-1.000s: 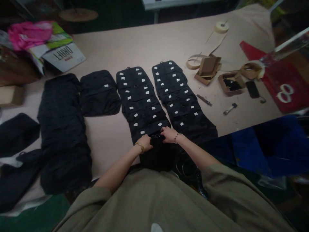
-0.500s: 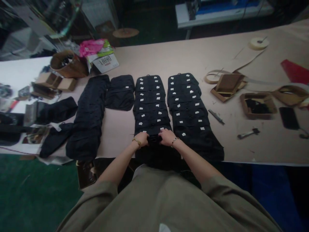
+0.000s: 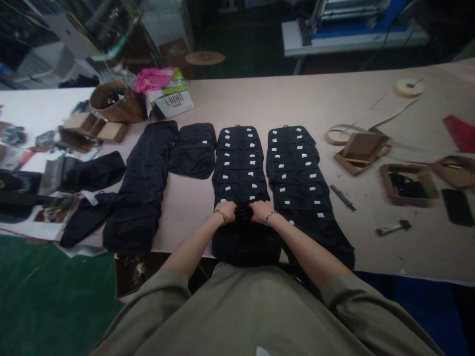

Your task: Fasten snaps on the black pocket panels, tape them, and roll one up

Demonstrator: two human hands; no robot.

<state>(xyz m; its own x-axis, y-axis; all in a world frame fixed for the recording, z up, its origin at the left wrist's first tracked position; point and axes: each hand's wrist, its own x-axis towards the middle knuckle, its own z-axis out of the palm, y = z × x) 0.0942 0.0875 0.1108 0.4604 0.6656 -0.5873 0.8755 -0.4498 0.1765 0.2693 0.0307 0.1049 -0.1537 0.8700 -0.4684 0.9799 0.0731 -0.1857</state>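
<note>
A row of overlapping black fabric pieces (image 3: 239,173) with small white tags runs down the middle of the table. At its near end, my left hand (image 3: 225,211) and my right hand (image 3: 261,211) are closed on the two sides of a small bunched black part (image 3: 244,212). The fingertips are partly hidden in the dark fabric. To the right lies a second tagged row of black pieces (image 3: 300,188). On the left are a short black stack (image 3: 193,158) and a long row of black pieces without visible tags (image 3: 137,198).
Right of the rows lie a metal tool (image 3: 343,198), a small hammer-like tool (image 3: 394,228), a cardboard box (image 3: 426,198), tape rolls (image 3: 408,88) and a black phone-like object (image 3: 457,207). Back left stand a brown basket (image 3: 126,106) and a white box (image 3: 174,103).
The view has shifted, so the table appears lower and more to the right. Both hands stay at the near end of the middle row, with the bunched black part now more visible between them.
</note>
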